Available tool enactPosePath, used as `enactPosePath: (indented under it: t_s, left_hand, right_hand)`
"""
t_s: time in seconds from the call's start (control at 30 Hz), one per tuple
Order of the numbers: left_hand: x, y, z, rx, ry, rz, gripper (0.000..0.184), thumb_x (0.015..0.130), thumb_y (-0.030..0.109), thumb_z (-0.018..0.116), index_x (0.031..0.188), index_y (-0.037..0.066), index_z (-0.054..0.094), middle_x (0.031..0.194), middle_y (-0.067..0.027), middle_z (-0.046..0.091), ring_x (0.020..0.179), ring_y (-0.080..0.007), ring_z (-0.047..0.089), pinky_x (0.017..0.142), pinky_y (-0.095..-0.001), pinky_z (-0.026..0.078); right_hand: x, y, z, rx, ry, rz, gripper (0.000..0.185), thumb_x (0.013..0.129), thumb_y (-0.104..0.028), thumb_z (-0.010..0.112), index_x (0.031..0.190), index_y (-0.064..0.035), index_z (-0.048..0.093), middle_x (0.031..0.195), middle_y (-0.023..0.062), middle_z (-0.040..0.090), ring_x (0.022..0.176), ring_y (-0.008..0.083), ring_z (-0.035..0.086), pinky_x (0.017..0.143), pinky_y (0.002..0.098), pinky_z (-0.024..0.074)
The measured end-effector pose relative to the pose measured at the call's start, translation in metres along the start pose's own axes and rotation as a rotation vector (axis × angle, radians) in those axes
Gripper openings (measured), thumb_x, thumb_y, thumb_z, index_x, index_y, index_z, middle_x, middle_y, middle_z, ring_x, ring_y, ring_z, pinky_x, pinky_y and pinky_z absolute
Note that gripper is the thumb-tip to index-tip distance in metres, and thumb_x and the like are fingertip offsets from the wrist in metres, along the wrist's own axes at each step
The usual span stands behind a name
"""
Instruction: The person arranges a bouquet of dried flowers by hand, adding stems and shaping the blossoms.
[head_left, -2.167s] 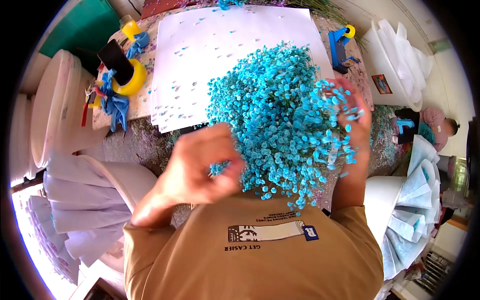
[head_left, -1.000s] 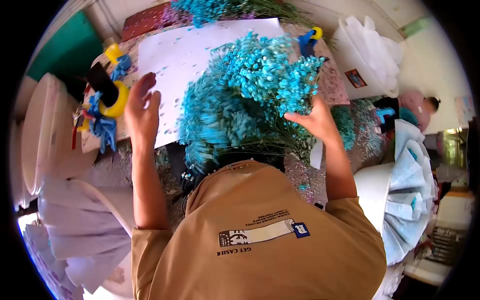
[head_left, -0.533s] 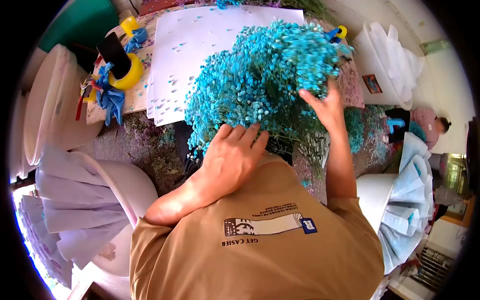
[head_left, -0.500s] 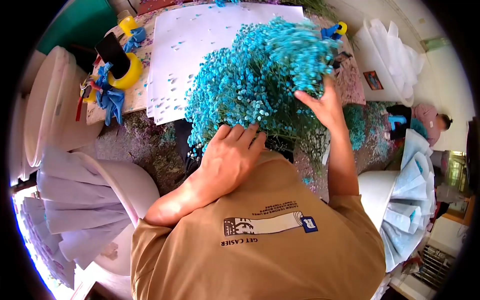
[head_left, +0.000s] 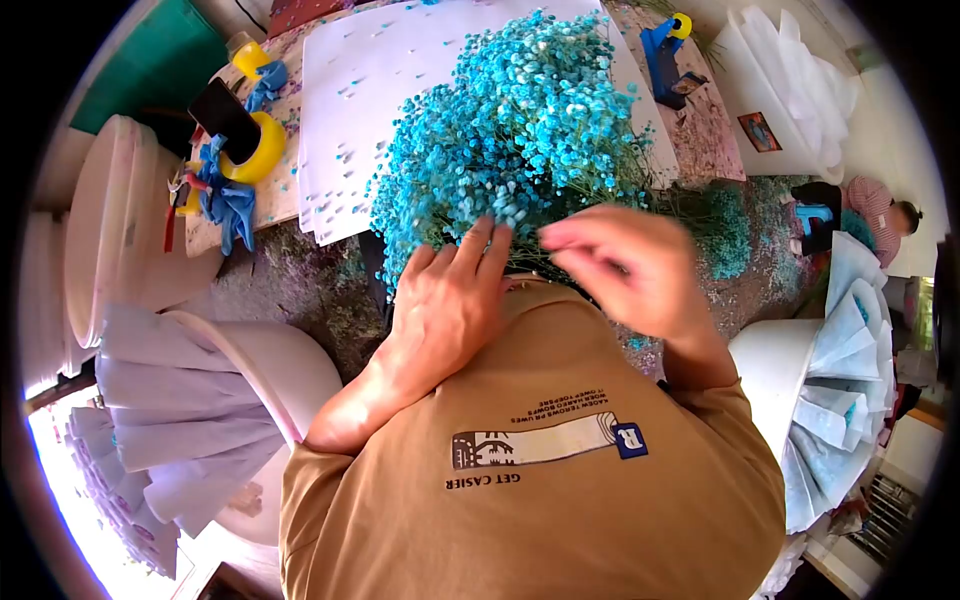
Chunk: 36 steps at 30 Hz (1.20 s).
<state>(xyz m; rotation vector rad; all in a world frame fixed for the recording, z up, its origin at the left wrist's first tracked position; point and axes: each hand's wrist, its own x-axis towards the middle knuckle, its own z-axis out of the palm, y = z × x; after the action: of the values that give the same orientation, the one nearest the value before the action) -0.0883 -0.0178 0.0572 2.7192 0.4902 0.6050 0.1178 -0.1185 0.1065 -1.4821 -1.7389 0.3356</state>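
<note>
A large bunch of blue-dyed baby's breath (head_left: 520, 120) lies over the near part of the white paper sheets and spills toward my lap. My left hand (head_left: 452, 295) is closed on the near edge of the bunch, its fingers bent over the blossoms and the thumb hidden. Just to its right, my right hand (head_left: 630, 270) is smeared by motion beside the lower flowers. Its thumb and fingers come near each other, but I cannot make out anything between them. Thin green stems stick out to the right, behind that hand.
White paper (head_left: 340, 180) dotted with blue petals covers the table. On the left are a phone (head_left: 222, 112), yellow tape (head_left: 262, 150) and blue cloth strips; a blue tape dispenser (head_left: 660, 65) stands right. Buckets with wrapped bundles (head_left: 190, 400) flank me. Another person (head_left: 870, 205) is far right.
My right hand has left the upper right flowers and come down toward my left hand. The upper right blossoms have settled further left. My left hand remains on the bunch.
</note>
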Motion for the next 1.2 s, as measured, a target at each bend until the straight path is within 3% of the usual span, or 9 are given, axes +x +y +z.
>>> enactPosePath:
  t_s: [0.07, 0.17, 0.27, 0.37, 0.4, 0.5, 0.8, 0.97, 1.2]
  left_hand:
    - [0.001, -0.002, 0.0, 0.064, 0.001, 0.0, 0.024, 0.084, 0.018, 0.07, 0.103, 0.007, 0.063, 0.083, -0.0055, 0.061, 0.07, -0.0229, 0.06, 0.066, -0.0384, 0.043]
    - [-0.006, 0.005, -0.012, 0.043, -0.063, -0.069, 0.019, 0.082, 0.013, 0.073, 0.1, 0.008, 0.067, 0.08, -0.0092, 0.065, 0.071, -0.0268, 0.063, 0.066, -0.0385, 0.047]
    - [-0.011, 0.001, -0.014, 0.053, -0.061, -0.029, 0.012, 0.086, 0.016, 0.07, 0.092, 0.007, 0.065, 0.073, -0.0065, 0.059, 0.069, -0.0247, 0.06, 0.064, -0.0382, 0.044]
    - [-0.004, 0.0, -0.014, -0.063, 0.122, -0.072, 0.01, 0.085, 0.01, 0.07, 0.093, 0.006, 0.066, 0.076, -0.0083, 0.061, 0.07, -0.0266, 0.062, 0.063, -0.039, 0.048]
    - [0.001, -0.003, -0.015, -0.131, 0.197, -0.077, 0.018, 0.081, 0.0, 0.07, 0.099, 0.002, 0.069, 0.08, -0.0113, 0.065, 0.07, -0.0292, 0.062, 0.062, -0.0381, 0.05]
    - [0.017, -0.016, -0.021, -0.255, 0.216, -0.167, 0.014, 0.086, 0.003, 0.067, 0.099, 0.002, 0.066, 0.083, -0.0137, 0.065, 0.075, -0.0336, 0.065, 0.066, -0.0429, 0.052]
    - [0.014, -0.038, -0.016, -0.272, 0.002, -0.16, 0.013, 0.087, 0.004, 0.067, 0.1, 0.003, 0.068, 0.091, -0.0152, 0.067, 0.086, -0.0375, 0.065, 0.075, -0.0448, 0.052]
    - [0.012, -0.037, -0.009, -0.186, -0.208, -0.241, 0.028, 0.081, 0.007, 0.069, 0.109, 0.007, 0.069, 0.095, -0.0151, 0.063, 0.089, -0.0374, 0.065, 0.076, -0.0438, 0.052]
    - [0.012, -0.038, 0.006, -0.179, 0.068, -0.136, 0.005, 0.079, 0.006, 0.07, 0.083, 0.007, 0.068, 0.086, -0.0105, 0.058, 0.079, -0.0337, 0.063, 0.065, -0.0424, 0.052]
  right_hand:
    - [0.0, 0.019, 0.03, -0.18, -0.076, 0.046, 0.02, 0.087, -0.007, 0.071, 0.106, -0.0028, 0.07, 0.097, 0.0115, 0.07, 0.076, 0.0277, 0.067, 0.064, 0.036, 0.0537]
    - [-0.004, 0.038, 0.045, -0.355, -0.065, 0.135, 0.024, 0.084, -0.01, 0.074, 0.107, -0.0041, 0.071, 0.093, 0.0099, 0.068, 0.081, 0.0307, 0.066, 0.07, 0.0397, 0.0542]
    - [-0.016, 0.042, 0.056, -0.192, -0.26, -0.028, 0.027, 0.082, -0.01, 0.074, 0.108, -0.006, 0.071, 0.096, 0.0078, 0.066, 0.09, 0.0289, 0.062, 0.08, 0.0396, 0.0512]
    - [-0.023, 0.041, 0.06, -0.207, -0.243, -0.059, 0.026, 0.081, -0.009, 0.074, 0.107, -0.0062, 0.071, 0.097, 0.0072, 0.064, 0.09, 0.0287, 0.061, 0.08, 0.0398, 0.0501]
    - [-0.024, 0.04, 0.06, -0.209, -0.243, -0.065, 0.026, 0.081, -0.008, 0.074, 0.107, -0.0064, 0.071, 0.097, 0.0071, 0.063, 0.091, 0.0287, 0.061, 0.081, 0.0399, 0.0493]
    - [-0.028, 0.04, 0.064, -0.205, -0.218, -0.072, 0.026, 0.081, -0.008, 0.074, 0.106, -0.0071, 0.071, 0.097, 0.0076, 0.064, 0.09, 0.0288, 0.061, 0.08, 0.0399, 0.0493]
    - [-0.032, 0.044, 0.068, -0.176, -0.178, -0.049, 0.024, 0.081, -0.008, 0.074, 0.105, -0.0074, 0.073, 0.096, 0.0079, 0.065, 0.088, 0.0285, 0.062, 0.078, 0.0398, 0.0488]
    - [-0.032, 0.044, 0.073, -0.193, -0.161, -0.057, 0.021, 0.08, -0.01, 0.073, 0.101, -0.0111, 0.072, 0.093, 0.0049, 0.063, 0.088, 0.026, 0.061, 0.078, 0.0393, 0.0468]
    - [-0.029, 0.042, 0.072, -0.193, -0.136, -0.082, 0.025, 0.081, -0.008, 0.073, 0.105, -0.0072, 0.072, 0.093, 0.0062, 0.065, 0.089, 0.0258, 0.062, 0.077, 0.0386, 0.0468]
